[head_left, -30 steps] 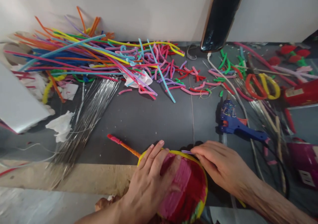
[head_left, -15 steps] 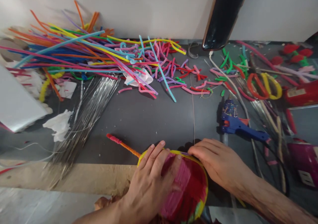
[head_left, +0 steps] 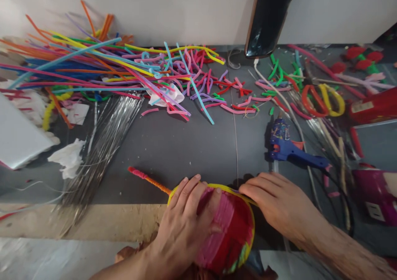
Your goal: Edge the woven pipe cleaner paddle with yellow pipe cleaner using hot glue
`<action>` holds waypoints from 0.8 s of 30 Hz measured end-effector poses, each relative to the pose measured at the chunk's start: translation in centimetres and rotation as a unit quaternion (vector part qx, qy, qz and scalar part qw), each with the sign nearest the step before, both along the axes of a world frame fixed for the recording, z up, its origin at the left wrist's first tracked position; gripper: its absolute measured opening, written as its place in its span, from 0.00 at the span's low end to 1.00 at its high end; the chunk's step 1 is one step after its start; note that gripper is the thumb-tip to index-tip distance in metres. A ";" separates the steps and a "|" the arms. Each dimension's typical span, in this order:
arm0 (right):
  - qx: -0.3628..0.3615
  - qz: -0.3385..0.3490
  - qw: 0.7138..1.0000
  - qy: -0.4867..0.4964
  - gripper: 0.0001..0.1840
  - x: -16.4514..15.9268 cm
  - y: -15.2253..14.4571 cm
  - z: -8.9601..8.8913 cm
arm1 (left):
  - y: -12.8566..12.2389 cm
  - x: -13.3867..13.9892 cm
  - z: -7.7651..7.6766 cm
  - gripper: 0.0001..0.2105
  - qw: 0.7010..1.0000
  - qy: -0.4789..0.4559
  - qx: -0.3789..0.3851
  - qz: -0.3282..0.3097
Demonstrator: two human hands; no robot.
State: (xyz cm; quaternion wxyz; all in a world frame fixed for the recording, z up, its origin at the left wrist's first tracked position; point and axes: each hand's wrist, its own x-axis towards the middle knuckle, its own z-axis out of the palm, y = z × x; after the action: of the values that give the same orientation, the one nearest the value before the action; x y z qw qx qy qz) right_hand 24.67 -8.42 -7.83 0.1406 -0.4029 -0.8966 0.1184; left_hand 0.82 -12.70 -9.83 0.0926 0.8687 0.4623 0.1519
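Note:
A rounded piece of pink and red fuzzy strips with a yellow rim [head_left: 231, 220] lies at the front edge of the table. An orange and pink wrapped stick [head_left: 150, 180] juts from its upper left. My left hand [head_left: 184, 220] grips the piece from the left, fingers over the upper rim and thumb across the pink face. At the upper right rim my right hand [head_left: 273, 201] is closed, its fingertips pinching a yellow pipe cleaner [head_left: 246, 198] that runs under them. A bit of purple shows beside those fingertips; their undersides are hidden.
Pipe cleaners [head_left: 102, 65] and short cut pieces [head_left: 198, 71] cover the back. Bare wires [head_left: 107, 147] lie left. On the right are a blue glue gun [head_left: 294, 151], scissors [head_left: 322, 101], a red container [head_left: 372, 108] and a purple one [head_left: 375, 193]. A phone [head_left: 268, 21] leans behind.
My right hand has shifted slightly right relative to the piece, and a yellow strip now shows stretching to its fingers. My left hand keeps its place. The whole view has slid a little.

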 end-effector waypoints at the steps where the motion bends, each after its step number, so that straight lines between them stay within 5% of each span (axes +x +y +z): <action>1: 0.003 -0.001 1.000 0.000 0.14 0.2 -0.1 0.1 | 0.0 0.0 0.0 0.17 1.000 0.003 0.002 0.000; 12: -0.005 -0.138 0.987 0.081 0.11 0.9 -3.9 0.3 | 0.0 0.2 0.2 0.22 0.999 0.047 0.005 -0.004; 24: 0.067 -0.061 0.995 0.051 0.15 -3.4 -2.9 -1.2 | -1.4 0.3 0.8 0.24 0.996 0.073 0.025 0.033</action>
State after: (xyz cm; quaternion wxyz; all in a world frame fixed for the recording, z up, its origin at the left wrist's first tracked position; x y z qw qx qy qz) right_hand 21.23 -11.33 -9.06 0.2195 -0.4401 -0.8679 0.0694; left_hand 1.07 -14.15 -9.05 0.0319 0.8640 0.4919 0.1024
